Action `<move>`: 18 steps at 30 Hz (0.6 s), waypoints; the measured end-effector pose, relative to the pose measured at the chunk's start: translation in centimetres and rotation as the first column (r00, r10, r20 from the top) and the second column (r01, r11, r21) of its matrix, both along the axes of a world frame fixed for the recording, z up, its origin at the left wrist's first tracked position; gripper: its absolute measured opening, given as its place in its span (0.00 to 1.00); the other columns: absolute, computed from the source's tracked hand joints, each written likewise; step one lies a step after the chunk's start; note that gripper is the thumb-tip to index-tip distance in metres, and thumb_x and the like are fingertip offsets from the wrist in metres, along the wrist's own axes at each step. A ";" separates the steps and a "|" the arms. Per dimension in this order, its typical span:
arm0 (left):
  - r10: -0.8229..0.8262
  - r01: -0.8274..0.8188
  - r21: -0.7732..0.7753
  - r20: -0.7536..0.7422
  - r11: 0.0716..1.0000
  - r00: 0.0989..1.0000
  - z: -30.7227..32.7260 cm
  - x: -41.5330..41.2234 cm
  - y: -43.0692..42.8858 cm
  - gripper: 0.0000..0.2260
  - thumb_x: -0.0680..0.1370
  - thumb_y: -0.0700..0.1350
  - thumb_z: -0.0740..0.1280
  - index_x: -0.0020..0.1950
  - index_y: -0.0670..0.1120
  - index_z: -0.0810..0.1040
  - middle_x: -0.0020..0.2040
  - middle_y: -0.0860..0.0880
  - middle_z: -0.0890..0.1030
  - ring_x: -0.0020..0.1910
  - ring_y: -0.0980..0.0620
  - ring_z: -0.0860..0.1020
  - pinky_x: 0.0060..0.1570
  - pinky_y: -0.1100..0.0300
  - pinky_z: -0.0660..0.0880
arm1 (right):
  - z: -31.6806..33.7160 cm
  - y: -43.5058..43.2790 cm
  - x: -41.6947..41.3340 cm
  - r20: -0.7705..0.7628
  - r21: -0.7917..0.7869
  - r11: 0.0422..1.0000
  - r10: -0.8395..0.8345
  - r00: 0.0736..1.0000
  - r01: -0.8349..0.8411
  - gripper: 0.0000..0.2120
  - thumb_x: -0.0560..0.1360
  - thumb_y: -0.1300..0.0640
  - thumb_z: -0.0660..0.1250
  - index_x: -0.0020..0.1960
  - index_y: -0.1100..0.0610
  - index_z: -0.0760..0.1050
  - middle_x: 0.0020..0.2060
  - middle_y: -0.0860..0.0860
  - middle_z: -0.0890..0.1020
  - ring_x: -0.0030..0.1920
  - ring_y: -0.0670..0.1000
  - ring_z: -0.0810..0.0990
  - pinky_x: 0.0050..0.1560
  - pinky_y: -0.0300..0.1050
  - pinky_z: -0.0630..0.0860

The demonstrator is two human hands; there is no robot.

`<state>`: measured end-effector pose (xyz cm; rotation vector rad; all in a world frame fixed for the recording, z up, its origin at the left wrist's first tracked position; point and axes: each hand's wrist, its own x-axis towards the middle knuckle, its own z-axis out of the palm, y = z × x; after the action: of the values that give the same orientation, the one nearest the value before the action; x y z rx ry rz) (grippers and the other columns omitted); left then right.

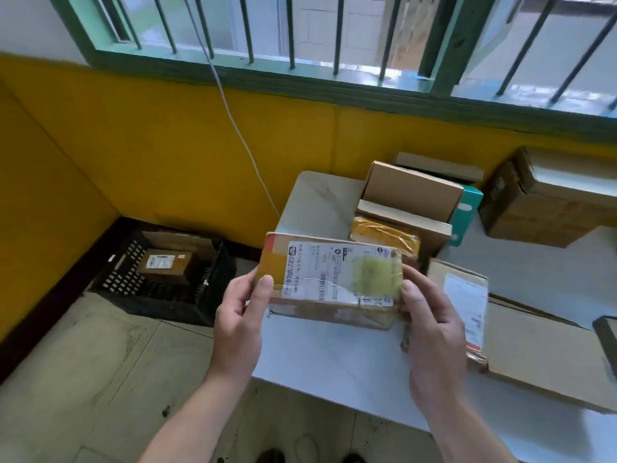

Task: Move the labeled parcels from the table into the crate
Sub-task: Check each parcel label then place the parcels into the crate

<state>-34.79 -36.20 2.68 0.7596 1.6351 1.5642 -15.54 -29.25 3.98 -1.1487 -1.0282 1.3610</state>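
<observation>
Fingers [265, 285] of the left hand [238, 315] and right hand [430, 325] are clamping the short ends of a labeled cardboard parcel [334, 275], thumbs on top, holding it label-up over the white tabletop's [334, 355] left edge. Bare floor [100, 362] is lying open to the left, where the black crate [120, 272] is sitting by the yellow wall [167, 145] with one labeled box [165, 264] inside. Other boxes [410, 192] are crowding the tabletop behind.

No text legible: shipping label [334, 272] on held parcel [334, 314] shows barcode [322, 285], print too blurred.
</observation>
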 end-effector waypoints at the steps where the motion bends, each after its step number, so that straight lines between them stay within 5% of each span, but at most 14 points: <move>1: 0.035 -0.034 -0.045 0.015 0.998 0.999 -0.7 -1.1 -0.5 0.15 0.77 0.61 0.64 0.60 0.59 0.78 0.59 0.49 0.81 0.58 0.49 0.81 0.56 0.46 0.79 | -0.7 -0.1 -1.3 0.036 -0.024 0.999 0.036 0.999 -0.035 0.11 0.78 0.53 0.64 0.57 0.46 0.81 0.55 0.49 0.82 0.55 0.50 0.81 0.46 0.43 0.81; 5: 0.205 -0.197 -0.151 0.040 0.969 0.978 -3.8 -6.9 -3.8 0.13 0.79 0.56 0.63 0.62 0.58 0.77 0.60 0.52 0.81 0.56 0.56 0.81 0.46 0.66 0.78 | -2.8 -1.1 -8.1 0.135 -0.114 0.976 0.199 0.971 -0.184 0.11 0.78 0.53 0.64 0.60 0.49 0.79 0.57 0.51 0.80 0.53 0.46 0.80 0.37 0.30 0.76; 10: 0.334 -0.311 -0.267 0.044 0.912 0.942 -6.9 -16.5 -8.4 0.11 0.81 0.53 0.63 0.60 0.57 0.80 0.58 0.54 0.82 0.58 0.55 0.79 0.57 0.56 0.76 | -5.0 -3.5 -18.9 0.204 -0.202 0.926 0.359 0.911 -0.320 0.11 0.79 0.54 0.65 0.60 0.50 0.78 0.56 0.52 0.81 0.54 0.49 0.80 0.35 0.31 0.75; 12: 0.350 -0.322 -0.312 0.037 0.894 0.936 -8.1 -21.2 -10.1 0.12 0.81 0.54 0.63 0.63 0.55 0.79 0.60 0.53 0.81 0.60 0.52 0.78 0.63 0.48 0.75 | -6.1 -4.7 -24.0 0.229 -0.229 0.907 0.404 0.886 -0.355 0.11 0.78 0.53 0.66 0.60 0.49 0.78 0.56 0.51 0.81 0.56 0.50 0.79 0.42 0.36 0.77; 15: 0.382 -0.353 -0.369 0.007 0.860 0.924 -9.1 -27.9 -12.2 0.15 0.80 0.55 0.62 0.66 0.55 0.77 0.62 0.53 0.79 0.61 0.52 0.77 0.64 0.47 0.73 | -7.0 -6.4 -31.1 0.262 -0.249 0.882 0.460 0.848 -0.401 0.12 0.76 0.51 0.68 0.59 0.47 0.77 0.56 0.48 0.81 0.59 0.49 0.78 0.55 0.48 0.79; 18: 0.379 -0.351 -0.408 -0.015 0.842 0.925 -9.9 -33.5 -13.2 0.14 0.81 0.54 0.62 0.65 0.55 0.77 0.61 0.52 0.79 0.60 0.52 0.77 0.62 0.48 0.75 | -7.4 -7.0 -36.9 0.299 -0.257 0.866 0.493 0.817 -0.428 0.13 0.76 0.51 0.68 0.60 0.47 0.76 0.55 0.45 0.80 0.56 0.44 0.78 0.51 0.43 0.78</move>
<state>-68.24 -49.40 -7.22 0.1745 2.0520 1.4009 -52.45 -36.26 -3.47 -1.3691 -1.5524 1.6896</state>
